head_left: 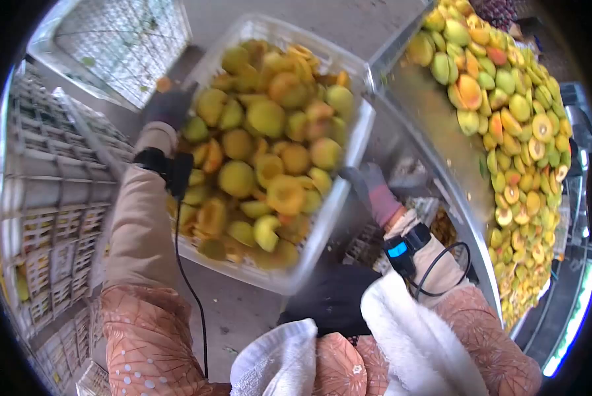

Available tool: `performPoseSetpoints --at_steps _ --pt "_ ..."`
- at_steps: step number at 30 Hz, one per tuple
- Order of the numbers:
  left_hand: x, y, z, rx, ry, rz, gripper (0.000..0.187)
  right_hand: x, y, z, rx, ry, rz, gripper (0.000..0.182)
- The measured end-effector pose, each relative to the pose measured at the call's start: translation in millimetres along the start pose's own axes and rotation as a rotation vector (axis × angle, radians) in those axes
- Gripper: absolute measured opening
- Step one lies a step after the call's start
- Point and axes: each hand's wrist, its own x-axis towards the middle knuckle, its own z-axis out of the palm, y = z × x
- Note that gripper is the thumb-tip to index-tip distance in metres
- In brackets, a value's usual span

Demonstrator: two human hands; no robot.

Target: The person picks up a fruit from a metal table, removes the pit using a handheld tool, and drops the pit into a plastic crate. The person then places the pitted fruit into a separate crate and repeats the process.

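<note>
A white plastic crate (pixel 289 282) full of halved yellow-green and orange fruit (pixel 266 119), which look like apricots or peaches, hangs at an angle in front of my body. My left hand (pixel 168 107), in a dark grey glove, grips its left rim; the fingers are partly hidden behind the edge. On the opposite side, my right hand (pixel 374 193), in a grey and pink glove, has its fingers closed on the right rim. Motion blurs the crate's edges slightly. Some fruit halves show their hollow centres.
A metal table (pixel 441 142) heaped with fruit halves (pixel 520 132) runs along the right. Stacked white crates (pixel 51 191) stand at the left, and another crate (pixel 111 46) lies at upper left. Below my right hand is a further crate (pixel 365 247). A cable (pixel 189 277) dangles from my left wrist.
</note>
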Motion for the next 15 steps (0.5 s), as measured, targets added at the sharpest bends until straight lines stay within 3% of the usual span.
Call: performPoseSetpoints --at_steps 1,3,4,5,8,9,10,11,14,15 --pt "-4 -27 5 -0.158 0.02 -0.126 0.034 8 -13 4 -0.004 0.024 -0.03 0.032" --pt "22 -10 29 -0.577 0.048 -0.291 0.033 -1 -15 5 0.134 0.257 0.231 0.027" --pt "24 2 1 -0.455 -0.053 -0.184 0.037 0 -14 -7 0.23 0.071 0.446 0.034" --pt "19 -4 -33 -0.302 -0.162 -0.107 0.041 -2 -51 -24 0.435 0.011 0.475 0.032" --pt "13 19 -16 -0.088 0.012 -0.044 0.042 -19 -24 -15 0.594 0.1 0.239 0.033" --pt "13 25 -12 -0.099 -0.221 -0.143 0.038 -21 -11 -6 0.438 0.123 0.237 0.036" --pt "8 21 11 -0.226 -0.047 -0.249 0.033 -16 -6 -6 0.275 0.148 0.235 0.039" --pt "4 33 -31 -0.178 -0.048 -0.107 0.033 -11 -10 -14 0.279 0.157 0.213 0.039" --pt "15 49 -75 -0.346 -0.197 -0.186 0.042 -7 -14 -36 -0.252 0.056 0.242 0.045" --pt "19 55 -73 -0.436 -0.123 -0.383 0.045 -2 -15 -39 -0.243 0.059 0.236 0.045"
